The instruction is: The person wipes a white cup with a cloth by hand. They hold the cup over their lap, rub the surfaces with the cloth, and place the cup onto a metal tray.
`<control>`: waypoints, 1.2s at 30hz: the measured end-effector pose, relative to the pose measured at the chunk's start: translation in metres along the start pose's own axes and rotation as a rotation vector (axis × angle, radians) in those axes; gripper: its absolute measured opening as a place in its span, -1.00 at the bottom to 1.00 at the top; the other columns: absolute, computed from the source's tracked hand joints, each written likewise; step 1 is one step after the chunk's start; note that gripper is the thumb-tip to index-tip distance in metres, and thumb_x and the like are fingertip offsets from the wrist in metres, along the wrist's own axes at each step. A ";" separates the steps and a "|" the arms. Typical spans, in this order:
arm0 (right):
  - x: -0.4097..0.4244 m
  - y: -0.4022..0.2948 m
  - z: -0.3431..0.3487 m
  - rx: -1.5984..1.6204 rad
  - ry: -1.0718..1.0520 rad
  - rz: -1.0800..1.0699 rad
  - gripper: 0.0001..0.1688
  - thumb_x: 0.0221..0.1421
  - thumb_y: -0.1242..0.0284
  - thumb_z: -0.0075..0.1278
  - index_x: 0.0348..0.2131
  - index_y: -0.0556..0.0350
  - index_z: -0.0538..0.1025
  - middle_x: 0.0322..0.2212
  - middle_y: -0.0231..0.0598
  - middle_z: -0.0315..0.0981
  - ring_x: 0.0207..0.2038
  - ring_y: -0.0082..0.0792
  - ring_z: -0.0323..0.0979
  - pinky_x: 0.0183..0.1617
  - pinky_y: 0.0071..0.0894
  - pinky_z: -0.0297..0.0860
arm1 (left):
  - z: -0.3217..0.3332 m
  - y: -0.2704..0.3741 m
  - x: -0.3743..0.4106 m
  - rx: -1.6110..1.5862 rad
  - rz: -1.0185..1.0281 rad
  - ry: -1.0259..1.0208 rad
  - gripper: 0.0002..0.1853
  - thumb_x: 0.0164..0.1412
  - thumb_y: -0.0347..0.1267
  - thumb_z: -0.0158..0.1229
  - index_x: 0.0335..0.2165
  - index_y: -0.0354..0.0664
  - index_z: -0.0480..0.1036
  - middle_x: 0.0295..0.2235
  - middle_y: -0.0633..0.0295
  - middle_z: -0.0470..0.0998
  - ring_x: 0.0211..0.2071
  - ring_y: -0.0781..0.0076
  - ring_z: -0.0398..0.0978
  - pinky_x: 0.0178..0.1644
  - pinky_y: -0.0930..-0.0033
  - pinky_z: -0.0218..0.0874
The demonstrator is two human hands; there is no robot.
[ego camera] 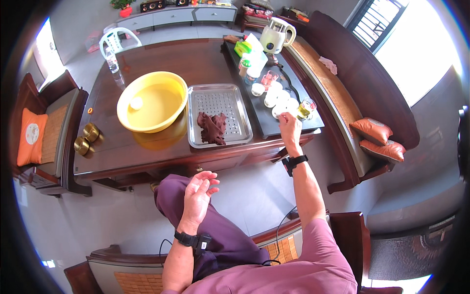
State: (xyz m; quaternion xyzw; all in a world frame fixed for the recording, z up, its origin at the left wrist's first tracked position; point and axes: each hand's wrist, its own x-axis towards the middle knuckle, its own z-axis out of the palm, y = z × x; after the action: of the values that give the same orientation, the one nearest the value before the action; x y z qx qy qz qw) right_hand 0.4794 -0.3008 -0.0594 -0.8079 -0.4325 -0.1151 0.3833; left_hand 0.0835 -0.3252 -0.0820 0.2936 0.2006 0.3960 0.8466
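My right hand (290,128) reaches over the near edge of a black tea tray (270,126). Its fingertips are closed at the rim of the nearest white teacup (278,111), partly hidden behind them. Several more white cups (282,96) stand together just beyond. Beside the fingers is a glass pitcher (305,109) with yellowish liquid. My left hand (198,196) hovers over my lap, palm up, fingers loosely apart, holding nothing. On the table, a crumpled brown cloth (212,128) lies in a perforated steel tray (238,104). A yellow basin (154,126) contains a small white round object (136,103).
Two brass-coloured cups (86,139) and a plastic bottle (112,60) stand on the dark wooden table (165,53). An electric kettle (275,35), tissue pack (243,48) and jars (251,76) occupy the tea tray. Wooden benches (352,128) flank the table.
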 end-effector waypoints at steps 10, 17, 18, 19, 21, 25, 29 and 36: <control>0.012 0.030 0.021 -0.262 -0.044 0.017 -0.83 0.15 0.37 0.03 -0.37 0.01 0.62 -0.40 -0.01 0.59 -0.27 0.07 0.56 -0.14 -0.01 0.43 | 0.000 -0.002 0.002 0.026 -0.027 -0.004 -0.74 0.37 -0.37 0.09 -0.02 -0.19 0.41 -0.08 0.18 0.53 -0.10 0.38 0.51 -0.02 0.34 0.36; 0.004 -0.025 0.015 -0.254 -0.065 0.078 -0.70 0.15 0.36 0.09 -0.11 -0.01 0.56 -0.33 -0.14 0.59 -0.22 -0.07 0.54 -0.13 -0.08 0.42 | -0.004 0.001 -0.002 0.012 -0.006 0.012 -0.78 0.38 -0.40 0.08 -0.04 -0.20 0.43 -0.08 0.23 0.52 -0.10 0.42 0.50 -0.02 0.39 0.33; 0.002 -0.034 0.011 -0.186 -0.102 -0.006 -0.73 0.14 0.37 0.10 -0.14 0.00 0.57 -0.37 -0.16 0.58 -0.28 -0.10 0.54 -0.17 -0.11 0.41 | -0.002 -0.001 0.000 0.031 -0.015 0.010 -0.77 0.38 -0.41 0.07 -0.03 -0.20 0.42 -0.07 0.21 0.52 -0.09 0.41 0.50 -0.01 0.37 0.34; 0.002 -0.039 0.013 -0.116 -0.134 -0.081 -0.76 0.13 0.38 0.11 -0.18 0.01 0.59 -0.42 -0.19 0.57 -0.33 -0.12 0.53 -0.22 -0.15 0.41 | -0.001 0.000 0.001 0.057 -0.029 0.004 -0.77 0.38 -0.41 0.06 -0.02 -0.20 0.41 -0.05 0.19 0.51 -0.08 0.40 0.50 0.00 0.35 0.34; 0.001 -0.076 0.026 0.080 -0.220 -0.193 -0.87 0.09 0.41 0.12 -0.37 0.08 0.61 -0.50 -0.19 0.54 -0.42 -0.17 0.52 -0.30 -0.23 0.40 | 0.000 -0.002 0.000 0.010 -0.038 0.002 -0.76 0.38 -0.41 0.06 -0.01 -0.18 0.40 -0.05 0.22 0.51 -0.07 0.40 0.48 0.02 0.34 0.32; 0.002 -0.196 0.045 0.157 -0.444 -0.362 -0.82 0.09 0.39 0.10 -0.31 0.04 0.65 -0.40 -0.14 0.60 -0.32 -0.07 0.57 -0.23 -0.27 0.45 | -0.004 -0.002 -0.002 -0.042 0.015 0.050 -0.72 0.39 -0.40 0.05 0.04 -0.16 0.38 -0.04 0.23 0.49 -0.07 0.39 0.47 0.01 0.32 0.31; 0.011 -0.289 0.101 0.145 -0.763 -0.557 -0.73 0.09 0.31 0.09 -0.28 0.05 0.66 -0.41 -0.05 0.63 -0.29 -0.01 0.60 -0.13 -0.13 0.48 | -0.008 -0.003 0.001 -0.066 0.057 0.050 -0.68 0.39 -0.40 0.04 0.08 -0.18 0.34 -0.03 0.22 0.47 -0.08 0.39 0.47 -0.01 0.34 0.31; 0.006 -0.387 0.215 0.067 -0.883 -0.722 -0.63 0.08 0.41 -0.01 -0.09 0.00 0.60 -0.15 0.02 0.60 -0.04 0.08 0.52 0.08 -0.01 0.39 | -0.017 -0.003 0.009 -0.036 -0.003 0.032 -0.68 0.42 -0.40 0.00 0.10 -0.19 0.32 -0.02 0.22 0.45 -0.08 0.41 0.47 0.00 0.35 0.33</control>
State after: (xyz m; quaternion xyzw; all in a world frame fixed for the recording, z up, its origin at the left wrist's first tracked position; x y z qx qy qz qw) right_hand 0.1469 -0.0140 -0.0010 -0.5677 -0.8038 0.1234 0.1282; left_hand 0.0809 -0.3141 -0.0972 0.2716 0.2072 0.4030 0.8490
